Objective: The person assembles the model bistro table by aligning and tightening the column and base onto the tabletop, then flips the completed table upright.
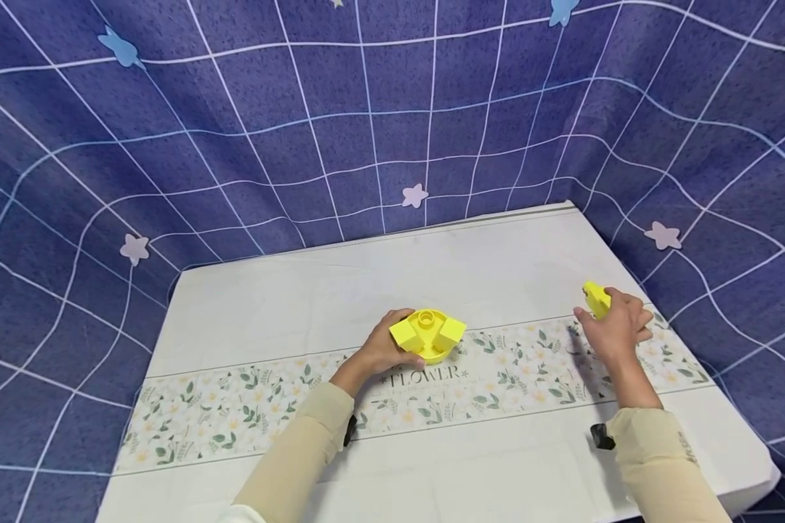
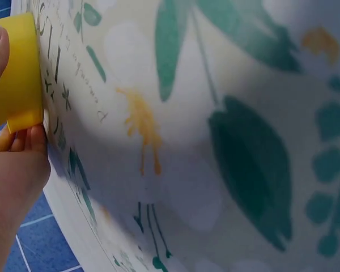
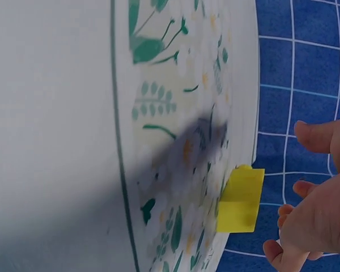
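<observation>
While my left hand grips the round yellow part near mid-surface, my right hand has thumb and fingers spread, gripping nothing, just beside the other yellow piece toward the right end.

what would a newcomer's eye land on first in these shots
Probably the bright yellow rounded piece with two blocky projections, held by the left hand near the middle of the white table. Next might be the second yellow piece, close to the right hand toward the table's right side. The deep-blue gridded backdrop behind the table also stands out.
</observation>
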Action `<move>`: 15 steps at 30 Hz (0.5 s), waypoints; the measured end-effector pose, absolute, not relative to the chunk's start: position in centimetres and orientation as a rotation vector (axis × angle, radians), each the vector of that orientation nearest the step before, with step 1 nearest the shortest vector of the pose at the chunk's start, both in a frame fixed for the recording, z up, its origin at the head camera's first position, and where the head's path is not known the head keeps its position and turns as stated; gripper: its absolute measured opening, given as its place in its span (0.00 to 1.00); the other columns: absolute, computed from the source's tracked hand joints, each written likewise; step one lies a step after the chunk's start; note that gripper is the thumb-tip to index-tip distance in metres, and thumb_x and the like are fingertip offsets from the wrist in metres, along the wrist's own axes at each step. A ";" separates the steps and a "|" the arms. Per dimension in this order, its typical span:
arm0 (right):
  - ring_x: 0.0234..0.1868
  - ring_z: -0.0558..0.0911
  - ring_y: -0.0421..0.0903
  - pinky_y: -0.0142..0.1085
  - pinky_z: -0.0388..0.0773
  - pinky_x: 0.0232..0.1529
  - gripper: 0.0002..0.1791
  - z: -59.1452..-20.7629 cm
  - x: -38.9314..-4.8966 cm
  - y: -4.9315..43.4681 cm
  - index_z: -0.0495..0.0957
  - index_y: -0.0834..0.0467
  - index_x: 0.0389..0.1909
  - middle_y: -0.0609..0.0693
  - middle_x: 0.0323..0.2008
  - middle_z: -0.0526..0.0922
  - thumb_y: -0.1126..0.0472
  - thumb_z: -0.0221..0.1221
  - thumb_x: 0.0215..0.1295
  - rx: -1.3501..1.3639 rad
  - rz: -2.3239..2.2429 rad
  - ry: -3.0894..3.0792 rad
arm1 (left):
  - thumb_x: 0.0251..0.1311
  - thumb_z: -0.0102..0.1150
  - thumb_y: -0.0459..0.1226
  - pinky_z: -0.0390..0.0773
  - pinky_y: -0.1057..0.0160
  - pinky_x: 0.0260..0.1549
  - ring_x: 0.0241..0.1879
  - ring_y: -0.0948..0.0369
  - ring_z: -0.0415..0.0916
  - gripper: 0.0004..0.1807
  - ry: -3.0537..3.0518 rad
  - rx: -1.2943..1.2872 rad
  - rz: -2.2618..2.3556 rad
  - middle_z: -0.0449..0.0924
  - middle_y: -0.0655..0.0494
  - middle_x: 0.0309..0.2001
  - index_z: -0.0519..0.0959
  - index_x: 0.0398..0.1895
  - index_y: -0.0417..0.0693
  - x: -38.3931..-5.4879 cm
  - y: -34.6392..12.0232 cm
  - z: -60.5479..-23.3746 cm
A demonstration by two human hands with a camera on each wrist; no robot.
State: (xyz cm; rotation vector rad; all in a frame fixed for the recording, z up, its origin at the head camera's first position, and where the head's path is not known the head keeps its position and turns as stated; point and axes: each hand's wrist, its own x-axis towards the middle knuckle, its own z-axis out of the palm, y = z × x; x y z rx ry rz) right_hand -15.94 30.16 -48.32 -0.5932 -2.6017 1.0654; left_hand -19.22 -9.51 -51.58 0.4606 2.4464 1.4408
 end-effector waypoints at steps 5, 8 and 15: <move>0.63 0.48 0.69 0.65 0.41 0.56 0.40 -48.6 -16.3 30.8 0.55 0.67 0.70 0.72 0.64 0.54 0.56 0.61 0.62 -0.661 1.011 -2.663 | 0.31 0.83 0.38 0.59 0.50 0.66 0.62 0.53 0.65 0.55 2.464 0.505 1.362 0.67 0.54 0.62 0.64 0.69 0.51 -19.7 -9.7 -51.2; 0.64 0.47 0.70 0.66 0.40 0.56 0.41 -48.9 -16.5 31.2 0.54 0.68 0.71 0.73 0.65 0.53 0.56 0.61 0.62 -0.714 0.987 -2.705 | 0.31 0.82 0.39 0.58 0.50 0.66 0.63 0.54 0.64 0.55 2.453 0.534 1.304 0.66 0.54 0.63 0.64 0.70 0.52 -20.1 -9.9 -50.9; 0.64 0.46 0.70 0.66 0.39 0.56 0.41 -49.4 -16.9 31.8 0.51 0.69 0.71 0.75 0.65 0.49 0.56 0.58 0.64 -0.780 0.966 -2.780 | 0.33 0.81 0.35 0.55 0.51 0.68 0.64 0.54 0.63 0.56 2.358 0.545 1.290 0.66 0.53 0.64 0.63 0.71 0.50 -20.6 -10.3 -50.3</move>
